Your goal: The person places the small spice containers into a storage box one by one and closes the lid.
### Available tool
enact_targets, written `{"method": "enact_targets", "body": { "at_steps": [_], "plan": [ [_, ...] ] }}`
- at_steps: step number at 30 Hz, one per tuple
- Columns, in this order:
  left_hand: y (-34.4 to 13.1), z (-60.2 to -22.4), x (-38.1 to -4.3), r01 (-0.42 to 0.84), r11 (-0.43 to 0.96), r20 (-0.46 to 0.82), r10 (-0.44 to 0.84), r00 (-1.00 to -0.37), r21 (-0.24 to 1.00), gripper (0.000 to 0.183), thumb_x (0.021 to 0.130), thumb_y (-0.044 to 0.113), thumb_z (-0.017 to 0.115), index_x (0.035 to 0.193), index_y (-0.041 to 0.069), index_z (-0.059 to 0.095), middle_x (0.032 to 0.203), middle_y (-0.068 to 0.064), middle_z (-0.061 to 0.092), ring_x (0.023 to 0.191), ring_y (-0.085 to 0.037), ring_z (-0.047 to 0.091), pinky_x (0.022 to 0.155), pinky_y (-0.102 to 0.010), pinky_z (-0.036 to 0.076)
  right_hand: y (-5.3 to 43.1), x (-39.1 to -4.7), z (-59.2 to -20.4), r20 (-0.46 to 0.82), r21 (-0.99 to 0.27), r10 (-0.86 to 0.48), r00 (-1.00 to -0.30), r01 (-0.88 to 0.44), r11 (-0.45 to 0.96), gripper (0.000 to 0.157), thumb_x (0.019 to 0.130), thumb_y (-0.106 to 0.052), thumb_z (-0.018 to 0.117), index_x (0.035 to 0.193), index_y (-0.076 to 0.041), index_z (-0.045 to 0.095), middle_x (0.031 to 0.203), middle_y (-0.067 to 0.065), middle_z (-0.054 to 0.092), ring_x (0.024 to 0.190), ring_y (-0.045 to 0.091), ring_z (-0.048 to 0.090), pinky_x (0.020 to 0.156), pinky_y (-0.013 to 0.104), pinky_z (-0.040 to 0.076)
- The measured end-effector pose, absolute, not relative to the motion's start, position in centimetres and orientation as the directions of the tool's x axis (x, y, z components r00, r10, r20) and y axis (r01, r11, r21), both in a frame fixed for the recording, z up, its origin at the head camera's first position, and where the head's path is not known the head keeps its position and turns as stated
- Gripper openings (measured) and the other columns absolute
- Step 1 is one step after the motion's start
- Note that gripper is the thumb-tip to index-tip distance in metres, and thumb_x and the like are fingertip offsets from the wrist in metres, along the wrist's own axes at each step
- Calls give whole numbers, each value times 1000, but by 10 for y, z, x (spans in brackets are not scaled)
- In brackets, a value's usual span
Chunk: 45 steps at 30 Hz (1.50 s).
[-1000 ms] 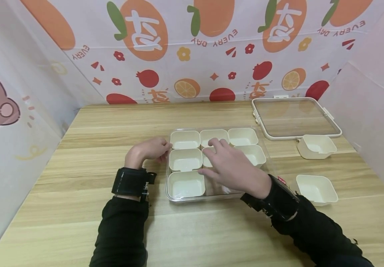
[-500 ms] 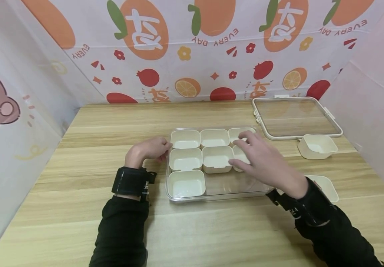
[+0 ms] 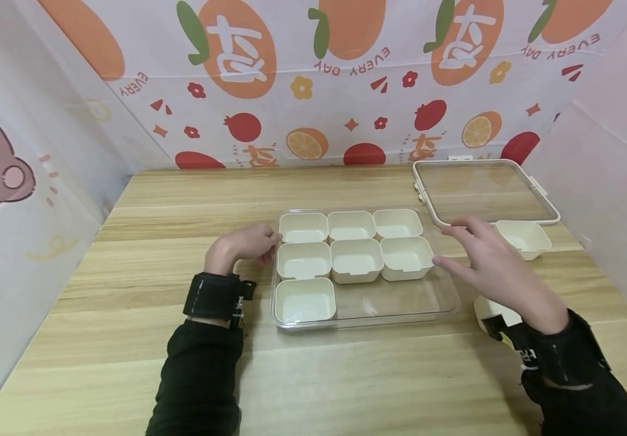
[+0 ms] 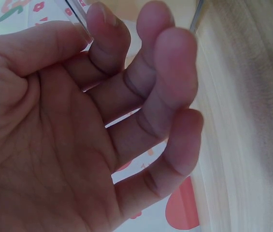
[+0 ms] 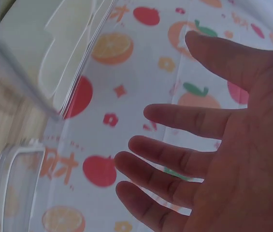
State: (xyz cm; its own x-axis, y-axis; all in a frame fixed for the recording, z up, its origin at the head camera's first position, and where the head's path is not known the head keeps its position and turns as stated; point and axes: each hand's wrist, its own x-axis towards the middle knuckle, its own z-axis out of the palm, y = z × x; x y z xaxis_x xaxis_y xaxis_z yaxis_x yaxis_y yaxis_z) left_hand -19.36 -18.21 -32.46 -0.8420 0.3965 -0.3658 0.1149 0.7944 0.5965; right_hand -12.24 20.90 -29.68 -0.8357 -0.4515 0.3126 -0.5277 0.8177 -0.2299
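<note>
A clear plastic box [image 3: 395,303] rests on the table with several cream cups inside. Three stand in its back row, three in the middle row, and one cup [image 3: 305,301] sits at the front left; the rest of the front row is bare box floor. My left hand [image 3: 244,243] pinches the box's left rim between thumb and index finger, its other fingers loosely bent in the left wrist view. Over the table right of the box, my right hand [image 3: 495,269] has its fingers spread, with nothing in them. Its thumb tip is near the middle row's right cup [image 3: 406,257].
A clear lid [image 3: 488,191] with a cream frame lies at the back right. One loose cup [image 3: 528,236] stands before it, partly behind my right hand. Another loose cup [image 3: 488,309] is mostly hidden under my right wrist. A fruit-printed cloth [image 3: 324,91] hangs behind the table.
My right hand has moved rightward from over the middle of the box, past the right-hand cups, to beyond the box's right side. My left hand has stayed at the rim.
</note>
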Motion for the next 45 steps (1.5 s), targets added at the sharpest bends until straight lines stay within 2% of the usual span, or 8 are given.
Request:
{"method": "enact_targets", "body": {
  "at_steps": [7, 14, 23, 27, 30, 38, 41, 45],
  "plan": [
    [-180, -324, -195, 118, 791, -365, 403, -839, 601, 35, 98, 17, 33, 75, 0, 54, 74, -12, 56, 66, -23, 55, 68, -41, 49, 231, -120, -301, 269, -226, -435, -859, -495, 839, 55, 77, -36, 69, 115, 1, 53, 118, 15, 46, 106, 30, 40, 81, 53, 40],
    [-180, -324, -196, 108, 789, -372, 401, -837, 605, 35, 98, 16, 33, 75, 0, 54, 74, -12, 56, 67, -24, 55, 69, -41, 49, 252, -116, -304, 211, -208, -461, -862, -500, 841, 65, 71, -36, 74, 119, 1, 50, 123, 21, 43, 106, 38, 39, 81, 58, 38],
    [-180, -323, -194, 89, 797, -386, 384, -839, 598, 34, 98, 18, 33, 79, 1, 55, 76, -13, 56, 68, -24, 55, 71, -42, 48, 272, -108, -305, -12, -283, -453, -891, -432, 856, 86, 68, -49, 73, 130, -1, 38, 132, 26, 33, 112, 46, 31, 82, 65, 34],
    [-180, -323, -194, 81, 797, -386, 376, -842, 598, 35, 98, 18, 33, 77, 0, 53, 76, -13, 56, 68, -24, 56, 70, -41, 49, 277, -107, -307, -156, -322, -423, -893, -359, 876, 99, 62, -51, 76, 134, -1, 31, 135, 28, 25, 115, 50, 26, 83, 67, 32],
    [-180, -325, -195, 85, 791, -381, 383, -841, 606, 35, 98, 17, 32, 73, 1, 51, 75, -13, 56, 69, -24, 55, 68, -39, 50, 280, -108, -313, -232, -299, -405, -884, -331, 895, 104, 56, -47, 79, 134, 1, 30, 135, 29, 23, 114, 51, 24, 83, 67, 33],
    [-181, -323, -195, 99, 798, -381, 388, -839, 595, 35, 98, 18, 33, 76, 2, 53, 75, -12, 56, 68, -23, 55, 70, -41, 48, 289, -107, -327, -302, -263, -345, -889, -270, 926, 106, 48, -38, 81, 132, 1, 30, 134, 31, 22, 111, 54, 25, 80, 68, 34],
    [-180, -323, -194, 104, 803, -379, 386, -841, 587, 34, 98, 19, 33, 79, 1, 54, 75, -12, 57, 67, -23, 56, 71, -42, 48, 289, -108, -329, -313, -273, -354, -881, -274, 922, 104, 48, -36, 82, 130, 3, 33, 131, 33, 26, 109, 53, 30, 81, 66, 35],
    [-180, -323, -195, 103, 802, -380, 387, -840, 588, 34, 98, 19, 32, 80, 1, 54, 76, -13, 57, 68, -23, 55, 71, -41, 48, 289, -110, -330, -317, -294, -373, -872, -284, 913, 91, 53, -30, 81, 125, 5, 39, 124, 32, 37, 104, 45, 41, 80, 60, 39]
  ]
}}
